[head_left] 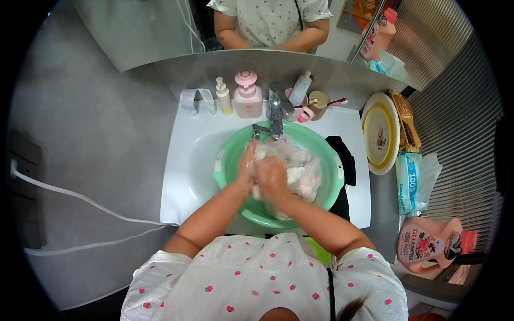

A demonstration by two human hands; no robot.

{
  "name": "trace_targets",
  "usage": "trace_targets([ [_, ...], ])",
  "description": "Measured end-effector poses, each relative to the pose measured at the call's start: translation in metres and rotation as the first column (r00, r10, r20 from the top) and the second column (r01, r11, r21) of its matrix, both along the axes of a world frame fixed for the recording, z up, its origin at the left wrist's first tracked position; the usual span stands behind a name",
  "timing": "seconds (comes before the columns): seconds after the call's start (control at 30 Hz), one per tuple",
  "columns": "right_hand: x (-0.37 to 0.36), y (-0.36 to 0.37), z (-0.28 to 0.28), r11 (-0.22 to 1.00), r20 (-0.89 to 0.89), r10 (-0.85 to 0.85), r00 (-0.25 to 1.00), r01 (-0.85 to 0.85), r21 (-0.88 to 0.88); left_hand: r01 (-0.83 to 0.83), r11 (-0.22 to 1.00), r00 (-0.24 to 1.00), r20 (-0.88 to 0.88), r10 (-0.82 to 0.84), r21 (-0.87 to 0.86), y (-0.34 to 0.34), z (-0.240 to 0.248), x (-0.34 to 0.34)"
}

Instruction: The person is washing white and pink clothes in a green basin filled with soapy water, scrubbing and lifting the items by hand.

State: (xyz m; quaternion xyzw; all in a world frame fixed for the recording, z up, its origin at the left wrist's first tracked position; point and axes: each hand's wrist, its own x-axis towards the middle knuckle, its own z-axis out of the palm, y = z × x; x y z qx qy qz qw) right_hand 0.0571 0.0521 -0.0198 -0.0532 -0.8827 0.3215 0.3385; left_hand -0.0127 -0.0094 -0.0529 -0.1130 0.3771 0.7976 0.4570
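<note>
Both hands are pressed together in the green basin [227, 160], which sits in the white sink [187, 160] under the tap [276, 115]. The left hand [246, 166] and the right hand [270, 179] have their fingers closed around the wet, pale cloth [302, 168] bunched in the basin. A pink pump bottle [248, 96] stands behind.

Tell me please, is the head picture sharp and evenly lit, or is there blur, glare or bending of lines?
Head view: light is soft and even, with no hard shadows; the left hand and right hand look slightly blurred over the pale cloth in the green basin; the white sink edges bow outward from fisheye distortion; corners are black.
</note>
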Motion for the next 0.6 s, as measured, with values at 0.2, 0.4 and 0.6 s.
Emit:
trace_targets([
  [0.2,-0.018,0.050,-0.035,0.989,0.169,-0.138,0.976,0.144,-0.027,-0.039,0.981,0.996,-0.089,0.022,-0.188,0.008,0.032,0.024],
  [0.4,0.002,0.043,0.004,0.793,0.237,0.133,0.962,0.040,-0.608,0.042,0.997,0.975,-0.215,-0.055,-0.064,-0.013,0.049,0.002],
  [0.6,0.016,0.066,0.002,0.925,0.323,0.270,0.907,-0.151,-0.349,0.256,0.930,0.827,-0.438,-0.353,-0.265,-0.021,0.083,0.000],
])
